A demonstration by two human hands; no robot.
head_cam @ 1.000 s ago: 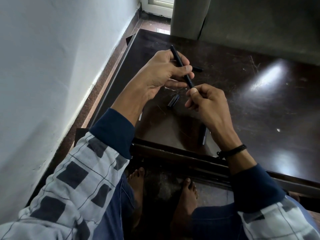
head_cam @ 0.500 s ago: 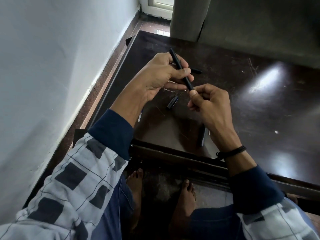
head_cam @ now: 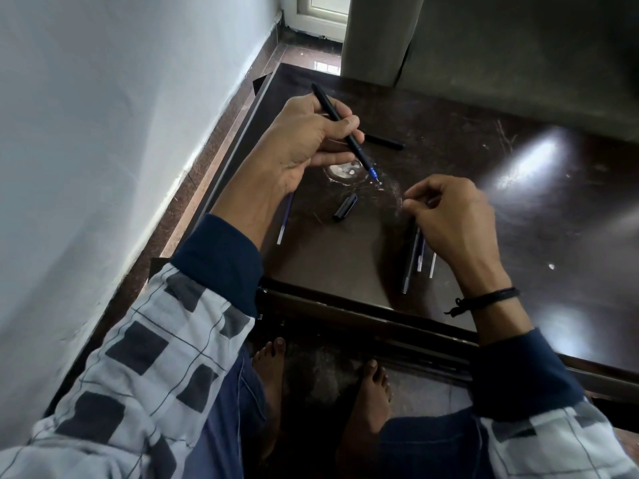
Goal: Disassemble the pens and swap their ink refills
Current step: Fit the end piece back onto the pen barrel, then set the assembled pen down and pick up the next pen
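- Left grip (head_cam: 304, 140) curled round black pen (head_cam: 340, 124), blue tip bare, upper centre.
- Right grip (head_cam: 449, 219) curled, centre-right; contents can't tell.
- Cap (head_cam: 345, 207) on bench (head_cam: 553, 254) btwn them.

Tabletop (head_cam: 484, 209): dark brown, glossy, scratched, bright glare patches.
Wall (head_cam: 103, 133): white, to my left.
Floor (head_cam: 221, 146): reddish-brown strip between wall and tabletop.
Curtain (head_cam: 377, 36): grey, at far edge.
Wristband (head_cam: 491, 299): black cord, mine.
Sleeve (head_cam: 155, 357): checked, navy cuff.
Feet (head_cam: 273, 375): bare, below the tabletop.
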